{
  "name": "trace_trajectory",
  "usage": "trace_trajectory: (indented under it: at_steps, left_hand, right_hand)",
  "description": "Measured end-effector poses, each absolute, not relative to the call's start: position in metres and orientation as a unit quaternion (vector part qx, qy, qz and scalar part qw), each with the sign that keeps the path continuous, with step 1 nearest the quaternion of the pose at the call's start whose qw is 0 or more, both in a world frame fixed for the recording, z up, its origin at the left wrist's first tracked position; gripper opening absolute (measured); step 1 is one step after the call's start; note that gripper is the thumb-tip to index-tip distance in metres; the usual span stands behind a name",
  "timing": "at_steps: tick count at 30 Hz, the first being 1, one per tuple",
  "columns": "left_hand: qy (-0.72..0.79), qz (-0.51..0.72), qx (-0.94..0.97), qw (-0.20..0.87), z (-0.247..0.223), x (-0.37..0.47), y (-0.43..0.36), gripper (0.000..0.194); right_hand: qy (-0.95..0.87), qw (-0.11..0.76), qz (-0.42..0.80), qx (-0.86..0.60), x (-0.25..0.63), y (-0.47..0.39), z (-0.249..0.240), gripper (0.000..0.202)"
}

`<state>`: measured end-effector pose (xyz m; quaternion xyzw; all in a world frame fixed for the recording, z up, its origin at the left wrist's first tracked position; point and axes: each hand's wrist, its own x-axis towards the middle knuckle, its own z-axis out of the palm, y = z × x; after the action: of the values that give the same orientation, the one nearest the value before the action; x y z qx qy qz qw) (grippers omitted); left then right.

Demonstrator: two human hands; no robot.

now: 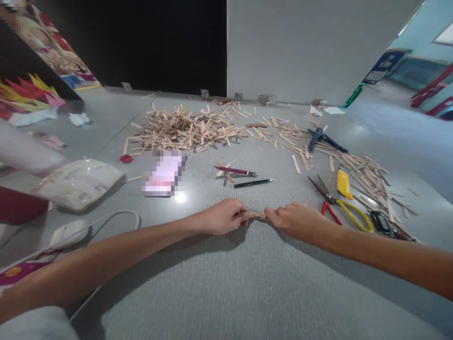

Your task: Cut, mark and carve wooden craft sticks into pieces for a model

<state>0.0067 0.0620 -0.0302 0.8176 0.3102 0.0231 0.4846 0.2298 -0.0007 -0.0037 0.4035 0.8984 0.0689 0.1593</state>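
Between my two hands, low over the grey table (219, 283), stretches a short bundle of thin wooden sticks (257, 215). My left hand (226, 216) is closed on its left end, fingers curled around it. At the other end my right hand (288, 216) pinches it. How many sticks are in the bundle is hidden by my fingers. Just beyond lie a dark red pen (238, 171), resting across a few crossed wooden sticks (225, 175), and a black pen (253, 183).
Behind is a large pile of wooden sticks (187, 127), with more sticks (371, 182) at right. Yellow-handled scissors (341, 203), a yellow cutter (343, 184) and a blue clamp-like tool (323, 139) lie there. Left are a phone (164, 174), a plastic bag (83, 183) and a white mouse (70, 233).
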Motion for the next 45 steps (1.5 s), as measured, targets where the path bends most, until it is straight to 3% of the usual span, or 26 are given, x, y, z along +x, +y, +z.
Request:
trace_trajectory:
  at_steps: [13, 19, 22, 36, 42, 45]
  left_hand:
    - [0.328, 0.076, 0.843, 0.419, -0.034, 0.007, 0.049, 0.028]
    - [0.329, 0.077, 0.85, 0.404, -0.034, 0.007, 0.043, 0.029]
    - [0.339, 0.078, 0.85, 0.395, -0.034, 0.008, 0.041, 0.03]
    - [0.381, 0.053, 0.857, 0.344, -0.036, 0.008, 0.027, 0.029]
    - [0.388, 0.027, 0.858, 0.337, -0.034, 0.009, 0.024, 0.024]
    - [0.394, 0.019, 0.857, 0.331, -0.031, 0.01, 0.024, 0.026]
  right_hand:
    - [0.9, 0.192, 0.057, 0.387, 0.234, 0.01, -0.008, 0.011]
    - [0.883, 0.178, 0.087, 0.426, 0.23, -0.006, -0.012, 0.022]
    - [0.897, 0.187, 0.047, 0.399, 0.234, 0.005, -0.01, 0.015]
    - [0.903, 0.209, 0.05, 0.372, 0.23, 0.012, -0.008, 0.02]
    - [0.87, 0.212, 0.107, 0.432, 0.215, -0.011, -0.003, 0.025]
    - [0.888, 0.214, 0.073, 0.401, 0.219, 0.0, -0.003, 0.02]
